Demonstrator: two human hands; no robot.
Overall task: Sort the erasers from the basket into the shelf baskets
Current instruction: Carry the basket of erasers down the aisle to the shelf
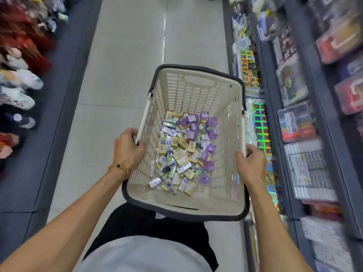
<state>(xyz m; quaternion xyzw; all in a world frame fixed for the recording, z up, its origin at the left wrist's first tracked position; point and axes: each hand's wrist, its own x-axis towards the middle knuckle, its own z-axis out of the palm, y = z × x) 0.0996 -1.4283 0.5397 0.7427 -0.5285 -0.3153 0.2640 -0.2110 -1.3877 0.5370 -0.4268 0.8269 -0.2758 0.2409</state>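
Basket (196,89) — cream slatted plastic with a dark rim, carried at waist height over the aisle floor (125,55), its long axis running away from the person.

Contents: erasers (182,152), a loose mixed heap on the basket's bottom, piled toward its middle and right. Three sorts can be told apart: yellow-sleeved blocks, white-and-blue wrapped blocks, and clear purple cases gathered mostly along the basket's right wall. None has left the basket, so the sorting proper looks not yet begun.

Step in hand, as judged: carrying the load to the shelf baskets. No shelf basket can be made out; the shelving (294,114) to the basket's right is blurred and shows only packaged goods. To do it well, keep the basket level so the heap does not slide to one end, and set it down or hang it from one arm before picking — both hands are taken up.

Left hand (128,152): fingers curled round the white handle bar at the basket's left rim, thumb over the rim; a beaded bracelet (119,168) at the wrist.

Right hand (250,163): clamped on the matching handle bar at the basket's right rim, thumb inside.
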